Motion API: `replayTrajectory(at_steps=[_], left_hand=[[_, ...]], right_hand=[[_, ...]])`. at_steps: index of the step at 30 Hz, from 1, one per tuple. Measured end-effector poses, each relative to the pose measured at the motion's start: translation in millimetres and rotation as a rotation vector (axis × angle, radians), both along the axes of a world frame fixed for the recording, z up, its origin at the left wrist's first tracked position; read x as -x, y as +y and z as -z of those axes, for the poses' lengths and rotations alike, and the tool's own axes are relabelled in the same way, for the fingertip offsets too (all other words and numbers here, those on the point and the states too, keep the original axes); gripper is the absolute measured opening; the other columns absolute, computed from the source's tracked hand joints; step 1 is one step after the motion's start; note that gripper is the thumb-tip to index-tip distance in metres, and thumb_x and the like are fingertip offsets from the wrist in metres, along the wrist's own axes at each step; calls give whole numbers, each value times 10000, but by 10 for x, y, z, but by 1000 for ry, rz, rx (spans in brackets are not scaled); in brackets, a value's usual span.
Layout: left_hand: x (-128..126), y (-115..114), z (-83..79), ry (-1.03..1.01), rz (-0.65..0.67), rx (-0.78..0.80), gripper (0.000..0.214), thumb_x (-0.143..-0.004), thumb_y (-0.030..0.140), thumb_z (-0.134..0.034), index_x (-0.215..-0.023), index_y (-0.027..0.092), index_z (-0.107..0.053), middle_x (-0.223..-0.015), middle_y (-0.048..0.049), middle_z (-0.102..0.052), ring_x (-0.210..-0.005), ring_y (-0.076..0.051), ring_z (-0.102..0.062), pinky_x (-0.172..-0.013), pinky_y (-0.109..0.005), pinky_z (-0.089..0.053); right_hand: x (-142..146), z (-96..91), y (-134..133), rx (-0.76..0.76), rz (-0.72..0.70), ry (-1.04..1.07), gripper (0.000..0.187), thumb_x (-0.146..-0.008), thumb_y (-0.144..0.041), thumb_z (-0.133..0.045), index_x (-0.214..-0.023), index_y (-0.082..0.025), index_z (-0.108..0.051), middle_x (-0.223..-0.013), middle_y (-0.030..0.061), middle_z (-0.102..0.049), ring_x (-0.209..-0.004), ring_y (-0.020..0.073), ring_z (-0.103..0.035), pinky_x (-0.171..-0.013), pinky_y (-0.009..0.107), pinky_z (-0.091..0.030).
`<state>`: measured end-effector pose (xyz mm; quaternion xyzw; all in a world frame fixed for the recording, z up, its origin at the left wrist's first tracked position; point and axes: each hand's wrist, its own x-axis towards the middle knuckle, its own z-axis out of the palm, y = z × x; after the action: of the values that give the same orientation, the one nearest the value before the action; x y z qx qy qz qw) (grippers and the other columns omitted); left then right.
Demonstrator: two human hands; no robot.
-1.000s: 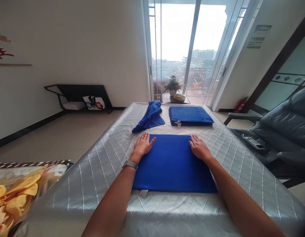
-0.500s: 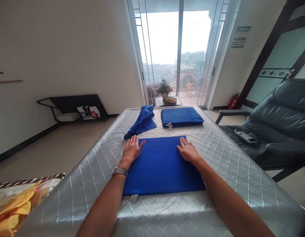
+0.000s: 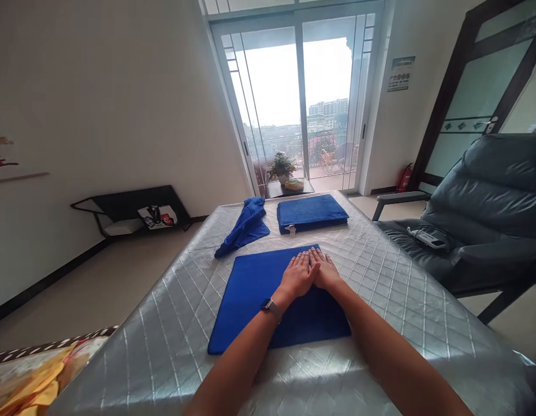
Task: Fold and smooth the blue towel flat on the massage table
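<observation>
A folded blue towel (image 3: 246, 300) lies flat as a rectangle in front of me. My left hand (image 3: 297, 274) rests on its far right part with the fingers stretched out. Right beside it, my right hand (image 3: 325, 270) lies flat near the towel's far right corner, and the two hands touch. Neither hand grips anything. Beyond them sits a stack of folded blue towels (image 3: 312, 211) with a white tag at its near edge. A crumpled blue towel (image 3: 246, 225) lies to the left of that stack.
Everything lies on a silver quilted cover (image 3: 181, 323). To the right stands a dark armchair (image 3: 488, 202) with a white controller (image 3: 427, 238) on its seat. A potted plant (image 3: 282, 166) stands by the glass sliding door. Yellow fabric (image 3: 38, 375) shows at lower left.
My left hand has moved right across the towel, from its far left corner to beside my right hand. My right hand stays near the far right corner. The view has shifted slightly.
</observation>
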<state>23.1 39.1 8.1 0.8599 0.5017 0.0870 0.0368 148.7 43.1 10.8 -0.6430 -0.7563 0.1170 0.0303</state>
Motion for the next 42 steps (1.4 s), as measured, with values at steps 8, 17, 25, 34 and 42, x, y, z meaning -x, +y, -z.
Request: replayTrajectory(at_steps=[8, 17, 25, 34, 42], left_hand=[[906, 56, 124, 51, -183, 70, 846, -1028, 639, -19, -1607, 75, -268, -1680, -141, -201, -1565, -244, -158, -1279, -452, -146], [1990, -38, 266, 53, -437, 50, 932, -996, 708, -35, -1611, 35, -224, -1683, -166, -178, -1565, -270, -157, -1271, -455, -174], [1933, -47, 267, -14, -456, 44, 952, -987, 705, -4, -1603, 20, -247, -1681, -175, -187, -1567, -276, -154, -1271, -440, -164], [1895, -79, 197, -43, -448, 42, 937, -996, 700, -31, -1595, 21, -271, -1671, -197, -204, -1561, -295, -180, -1266, -458, -180], [1885, -76, 210, -13, -449, 21, 923, -1002, 682, -32, -1590, 19, -287, -1664, -206, -227, -1558, -297, -188, -1264, -447, -184]], right_hand=[[37, 20, 44, -1, 55, 39, 701, -1053, -440, -172, -1643, -63, -139, -1717, 81, -72, -1583, 218, -33, -1272, 444, -33], [15, 66, 80, 0, 53, 29, 702, -1050, -454, -151, -1648, -86, -135, -1719, 64, -64, -1583, 198, -20, -1270, 434, -16], [5, 77, 78, -27, 60, -38, 693, -1054, -444, -146, -1647, -86, -143, -1721, 68, -79, -1582, 193, -38, -1272, 416, -43], [63, -51, -73, -129, 68, -91, 660, -1054, -388, -155, -1637, -83, -197, -1712, 70, -145, -1578, 174, -80, -1272, 396, -69], [57, -2, -499, -144, 83, -90, 653, -1056, -386, -183, -1628, -78, -245, -1699, 94, -188, -1575, 198, -119, -1268, 407, -102]])
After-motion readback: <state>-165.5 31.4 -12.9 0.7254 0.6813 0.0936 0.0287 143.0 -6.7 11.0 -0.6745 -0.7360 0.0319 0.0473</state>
